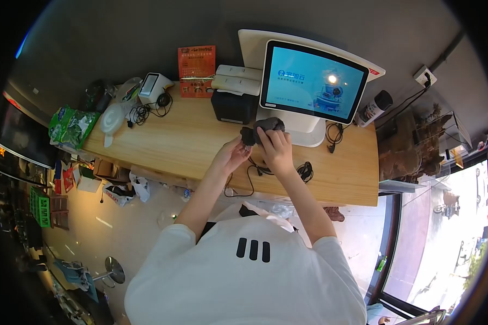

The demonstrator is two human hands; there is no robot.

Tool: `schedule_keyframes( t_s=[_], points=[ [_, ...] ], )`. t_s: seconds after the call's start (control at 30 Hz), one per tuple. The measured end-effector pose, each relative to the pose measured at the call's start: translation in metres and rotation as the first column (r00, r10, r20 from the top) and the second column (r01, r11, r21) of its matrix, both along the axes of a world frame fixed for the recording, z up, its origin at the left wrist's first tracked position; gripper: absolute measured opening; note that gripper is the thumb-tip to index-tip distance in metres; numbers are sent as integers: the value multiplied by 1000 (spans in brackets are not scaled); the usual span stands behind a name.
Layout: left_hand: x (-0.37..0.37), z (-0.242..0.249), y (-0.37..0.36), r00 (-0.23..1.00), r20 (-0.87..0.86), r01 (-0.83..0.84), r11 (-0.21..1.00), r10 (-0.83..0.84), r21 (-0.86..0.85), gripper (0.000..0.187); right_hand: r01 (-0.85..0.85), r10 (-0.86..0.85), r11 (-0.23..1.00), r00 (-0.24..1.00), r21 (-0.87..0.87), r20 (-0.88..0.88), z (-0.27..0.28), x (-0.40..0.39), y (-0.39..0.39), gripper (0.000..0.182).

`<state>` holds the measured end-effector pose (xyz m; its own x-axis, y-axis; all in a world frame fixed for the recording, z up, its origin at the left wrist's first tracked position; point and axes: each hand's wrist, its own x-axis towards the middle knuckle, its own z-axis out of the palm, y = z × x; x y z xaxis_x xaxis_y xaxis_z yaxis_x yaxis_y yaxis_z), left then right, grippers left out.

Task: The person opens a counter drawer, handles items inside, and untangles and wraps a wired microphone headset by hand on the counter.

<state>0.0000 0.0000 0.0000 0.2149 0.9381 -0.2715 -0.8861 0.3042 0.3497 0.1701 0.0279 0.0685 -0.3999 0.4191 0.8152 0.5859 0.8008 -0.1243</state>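
Observation:
My right hand (275, 150) presses its fingers into a crumpled dark grey cloth (269, 126), held up over the wooden desk in front of the screen. Beside it, my left hand (233, 156) has its fingers closed on a small black object (247, 135). That object touches or overlaps the cloth's left side in this view, and its kind is too small to make out. A thin black cable (250, 179) runs on the desk below my hands, with a coiled part (305, 172) to the right of my right wrist.
A touch-screen terminal (309, 81) stands behind my hands on the desk (184, 146). Left of it are a black box-shaped device (230, 106), a red sign (197, 67), a white payment device (153, 89) and a green bag (73, 127). A dark-capped canister (375, 108) stands right.

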Motion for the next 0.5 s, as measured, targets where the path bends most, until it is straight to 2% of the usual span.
schedule_keyframes(
  t_s=[0.07, 0.1, 0.2, 0.23, 0.3, 0.37, 0.5],
  points=[
    [2, -9, 4, 992, -68, -113, 993, 110, -27, 19, -55, 50, 998, 992, 42, 112, -2, -1, -1, 49],
    [-9, -8, 9, 989, -95, -112, 994, 110, -11, 19, -52, 47, 997, 995, 56, 85, -3, -8, 0, 49],
    [-6, -16, 9, 985, -105, -141, 990, 140, 2, 13, -127, 100, 988, 961, 90, 259, -16, 2, -2, 43],
    [-4, -14, 10, 973, -134, -190, 982, 187, -6, 15, -126, 97, 987, 960, 95, 262, -23, 9, 3, 43],
    [-4, -13, 9, 959, -164, -237, 971, 230, -20, 17, -19, 22, 1000, 961, -13, 274, -27, 18, 8, 41],
    [-6, -19, 10, 981, -100, -168, 985, 164, -35, 19, 21, -20, 1000, 998, -21, 63, -22, 17, 12, 42],
    [9, -2, 5, 997, 13, -79, 992, 80, -97, 20, -83, 83, 995, 996, 55, 19, -16, 2, 3, 44]
  ],
)
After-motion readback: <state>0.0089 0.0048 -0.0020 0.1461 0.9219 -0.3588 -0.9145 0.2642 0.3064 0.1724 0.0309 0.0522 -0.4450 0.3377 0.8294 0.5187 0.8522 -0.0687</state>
